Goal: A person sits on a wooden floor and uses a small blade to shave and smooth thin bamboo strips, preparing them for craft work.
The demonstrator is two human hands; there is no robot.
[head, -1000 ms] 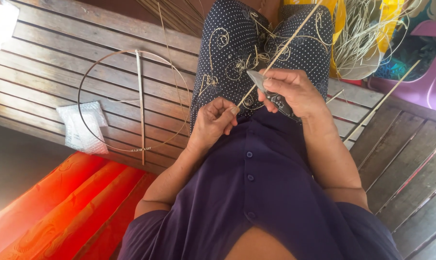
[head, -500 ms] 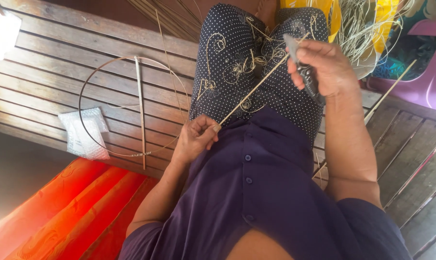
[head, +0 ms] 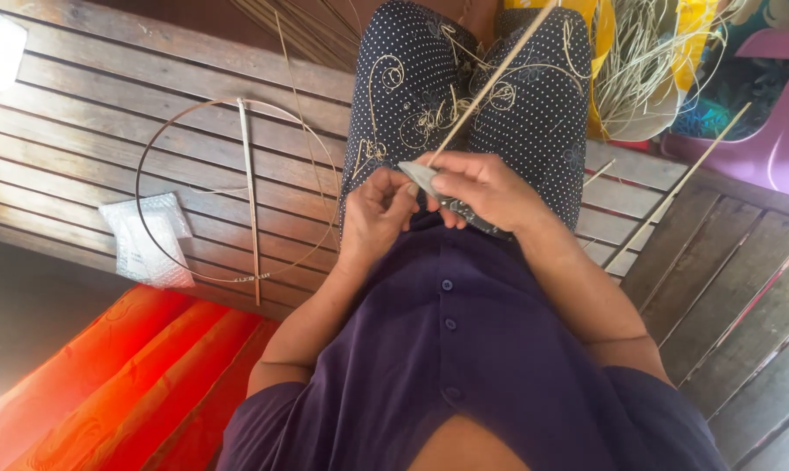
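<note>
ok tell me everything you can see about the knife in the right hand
The knife has a short, pale grey blade that tapers to a point toward the left, and a dark handle mostly hidden in the right hand. It lies nearly level over the lap, its blade set against the thin cane strip, which the left hand pinches just beside the tip.

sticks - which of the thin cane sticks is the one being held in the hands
The long stick slanting across the lap: both hands grip its lower end. The other lies untouched on the slats at right.

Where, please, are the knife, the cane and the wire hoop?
knife (head: 422,177): head view, on the pale blade.
cane (head: 490,83): head view, mid-shaft above the lap.
hoop (head: 139,187): head view, on its left rim.
</note>
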